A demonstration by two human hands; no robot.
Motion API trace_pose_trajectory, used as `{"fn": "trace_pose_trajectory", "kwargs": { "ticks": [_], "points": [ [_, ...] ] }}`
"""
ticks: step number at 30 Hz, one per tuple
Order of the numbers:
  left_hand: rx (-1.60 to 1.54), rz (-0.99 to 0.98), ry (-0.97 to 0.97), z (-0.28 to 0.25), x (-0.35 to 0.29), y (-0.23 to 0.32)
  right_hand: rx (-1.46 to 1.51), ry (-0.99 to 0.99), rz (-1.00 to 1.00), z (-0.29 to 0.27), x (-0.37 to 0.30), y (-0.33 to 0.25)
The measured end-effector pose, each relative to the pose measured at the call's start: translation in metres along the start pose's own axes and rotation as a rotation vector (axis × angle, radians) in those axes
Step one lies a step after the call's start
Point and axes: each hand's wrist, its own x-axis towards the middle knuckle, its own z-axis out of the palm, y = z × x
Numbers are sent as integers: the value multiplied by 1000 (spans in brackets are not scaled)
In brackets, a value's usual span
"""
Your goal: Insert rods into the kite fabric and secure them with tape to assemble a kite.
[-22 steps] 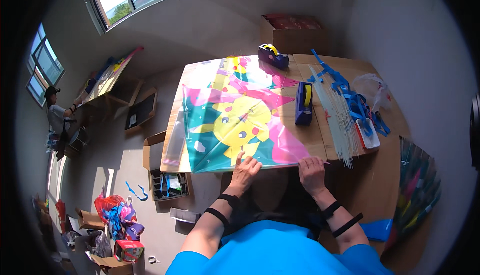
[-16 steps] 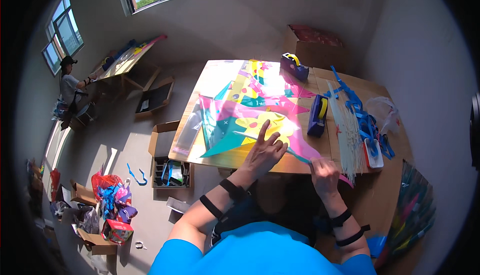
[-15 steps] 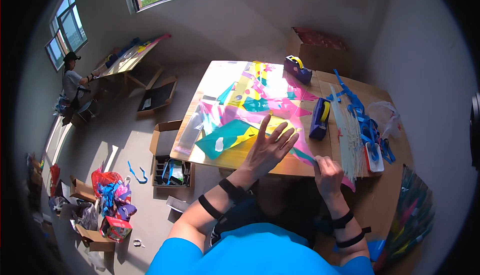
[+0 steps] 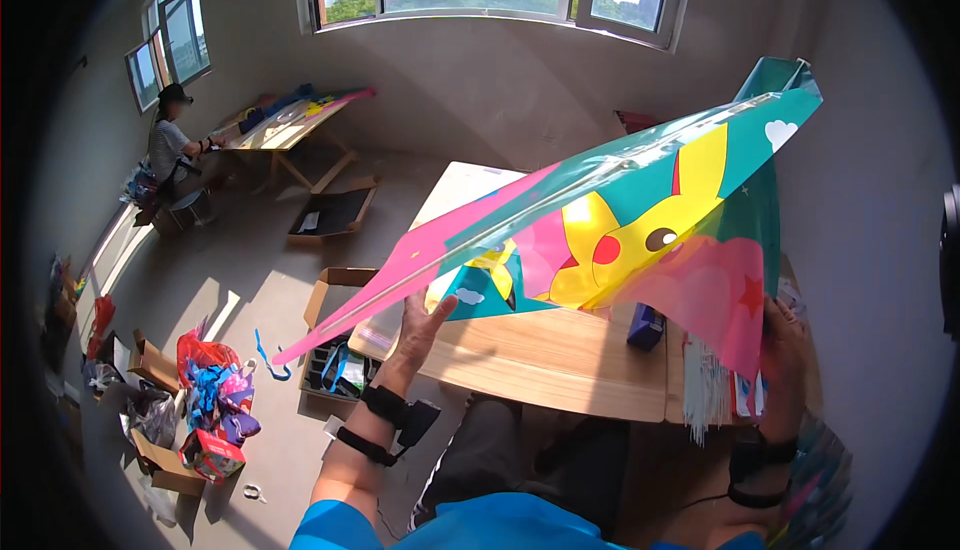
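A large plastic kite (image 4: 640, 212) in green, pink and yellow, with a cartoon face and thin rods along its folds, is raised at a slant over the wooden table (image 4: 560, 365). Its pink tip points down to the left and its green end is up at the right. My left hand (image 4: 412, 335) is beneath the pink left part, thumb spread away from the fingers, whose tips are partly hidden by the film. At the kite's lower right edge, my right hand (image 4: 786, 355) is closed on the pink film, in shadow and partly covered.
On the table's right are a purple tape dispenser (image 4: 645, 327) and a bundle of thin white rods (image 4: 704, 385). An open box (image 4: 338, 348) is on the floor left of the table, with bags and colourful film (image 4: 212, 385) further left. Another person (image 4: 172, 145) sits at a far table.
The kite has come up off the table and now spans the view. My left hand has moved left from the film, and my right hand has shifted right with the kite's edge.
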Motion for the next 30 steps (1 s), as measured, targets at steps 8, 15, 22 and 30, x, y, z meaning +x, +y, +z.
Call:
{"fn": "trace_pose_trajectory", "kwargs": {
  "ticks": [8, 15, 22, 30],
  "points": [
    [113, 398, -27, 101, 32, 39, -202, 16, 185, -21, -2, 64],
    [-172, -295, 152, 38, 63, -52, -954, 52, 138, -72, 18, 137],
    [-104, -551, 417, -60, 57, -128, -1496, 260, -238, -100, 46, 202],
    [-314, -530, 364, -76, 45, -190, -1708, 381, -370, -86, 93, 249]
  ]
}}
